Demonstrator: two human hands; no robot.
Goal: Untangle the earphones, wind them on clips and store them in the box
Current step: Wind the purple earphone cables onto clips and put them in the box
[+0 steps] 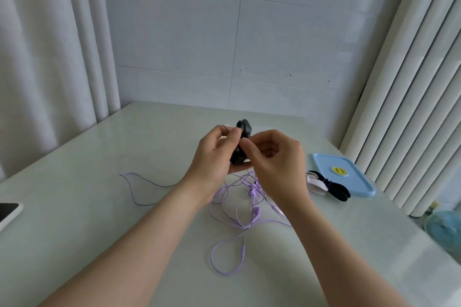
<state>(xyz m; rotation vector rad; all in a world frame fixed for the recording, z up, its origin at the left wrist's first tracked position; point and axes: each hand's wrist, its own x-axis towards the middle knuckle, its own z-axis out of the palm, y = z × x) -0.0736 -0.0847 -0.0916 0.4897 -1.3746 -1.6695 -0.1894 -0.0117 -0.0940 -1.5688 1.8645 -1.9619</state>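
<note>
Lilac loops of the earphones (249,204) lie tangled on the table (124,147), directly below our hands, with the jack plug (243,244) on the near side and one long strand trailing off to the left. We hold the black clip (243,129) above the heap. The left hand (214,157) curls round its lower part, and the right hand (277,157) pinches its middle between thumb and forefinger. Whether a strand is caught in that pinch we cannot tell. If we begin winding now, the knots below would likely pull tight and drag the whole heap up, or an earbud could snag in a loop. The clip might also slip from our pinch. Spare clips (326,185) lie to the right, against the blue box (324,162).
</note>
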